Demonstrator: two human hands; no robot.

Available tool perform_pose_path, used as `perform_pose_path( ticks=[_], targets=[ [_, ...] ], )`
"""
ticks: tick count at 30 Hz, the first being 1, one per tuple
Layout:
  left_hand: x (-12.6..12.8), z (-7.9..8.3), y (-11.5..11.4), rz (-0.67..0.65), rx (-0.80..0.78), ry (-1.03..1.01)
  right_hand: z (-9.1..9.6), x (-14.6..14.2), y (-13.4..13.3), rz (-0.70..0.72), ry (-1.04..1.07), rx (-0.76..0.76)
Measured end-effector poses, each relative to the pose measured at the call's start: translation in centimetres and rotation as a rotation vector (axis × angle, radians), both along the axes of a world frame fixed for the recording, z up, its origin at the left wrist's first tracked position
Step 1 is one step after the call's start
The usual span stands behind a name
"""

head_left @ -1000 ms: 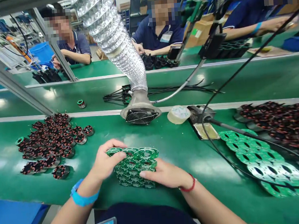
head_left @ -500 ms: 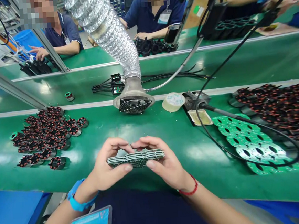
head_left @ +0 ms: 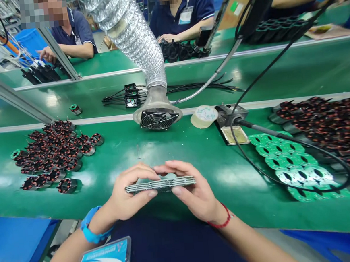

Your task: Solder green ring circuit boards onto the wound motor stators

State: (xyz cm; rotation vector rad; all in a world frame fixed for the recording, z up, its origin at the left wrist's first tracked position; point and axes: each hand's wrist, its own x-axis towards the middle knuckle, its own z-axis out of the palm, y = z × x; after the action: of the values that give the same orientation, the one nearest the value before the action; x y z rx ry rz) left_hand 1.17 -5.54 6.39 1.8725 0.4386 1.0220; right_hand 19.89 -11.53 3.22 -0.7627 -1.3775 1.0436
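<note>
A stack of circuit boards (head_left: 161,184) is held edge-on above the near part of the green bench. My left hand (head_left: 133,191) grips its left end, thumb on the near side and fingers over the far side. Around the right end my right hand (head_left: 191,188) is closed the same way. The fingertips of both hands nearly meet behind the stack. To the right lie green circuit board panels (head_left: 291,162) in an overlapping row. Wound motor stators (head_left: 52,150) are grouped on the left.
A fume extractor fan (head_left: 158,119) hangs from a silver duct at the centre. Behind the panels, a soldering iron (head_left: 253,125) rests in its stand, its cable looping over them. More stators (head_left: 329,127) crowd the right. Co-workers (head_left: 184,13) sit across the bench.
Both hands keep hold of the stack, which has tilted so that less of its near face shows. The camera view has shifted slightly. Co-workers across the bench have moved their arms.
</note>
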Motion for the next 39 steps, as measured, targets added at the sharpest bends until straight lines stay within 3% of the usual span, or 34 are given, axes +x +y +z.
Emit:
perform_pose_path(
  ticks=[5, 12, 17, 21, 24, 26, 31, 33, 35, 37, 39],
  targets=[
    [0.5, -0.1, -0.9, 0.128, 0.159, -0.012, 0.1, -0.9, -0.2, -0.217, -0.086, 0.075],
    [0.3, -0.5, -2.0, 0.248, 0.248, -0.032, 0.4, -1.6, -0.4, -0.372, -0.194, 0.196],
    [0.5, -1.4, -2.4, 0.327, 0.225, -0.062, 0.1, -2.1, -0.4, -0.440, -0.257, 0.264],
    [1.3, -2.2, -2.6, 0.461, 0.158, -0.118, -0.3, -2.9, 0.1, -0.496, -0.300, 0.426],
    [1.6, -1.8, -2.0, 0.443, 0.155, -0.074, 0.1, -2.8, 0.9, -0.496, -0.294, 0.355],
    [1.4, -1.0, -1.2, 0.416, 0.055, -0.029, 0.6, -2.2, 1.5, -0.453, -0.293, 0.257],
    [-0.3, 0.9, 2.0, 0.510, -0.531, -0.104, 1.8, 0.6, 2.5, -0.469, -0.288, 0.008],
    [-1.0, 0.0, 3.5, 0.495, -0.712, -0.035, 1.9, 1.5, 2.5, -0.434, -0.238, -0.115],
    [-1.4, -2.3, 5.3, 0.502, -0.815, 0.092, 2.0, 2.0, 2.6, -0.350, -0.162, -0.212],
    [-1.6, -5.2, 7.3, 0.576, -0.731, 0.244, 2.0, 2.1, 2.6, -0.300, -0.111, -0.269],
    [-2.0, -8.0, 9.1, 0.661, -0.504, 0.442, 1.9, 2.0, 2.5, -0.285, -0.090, -0.306]
  ],
)
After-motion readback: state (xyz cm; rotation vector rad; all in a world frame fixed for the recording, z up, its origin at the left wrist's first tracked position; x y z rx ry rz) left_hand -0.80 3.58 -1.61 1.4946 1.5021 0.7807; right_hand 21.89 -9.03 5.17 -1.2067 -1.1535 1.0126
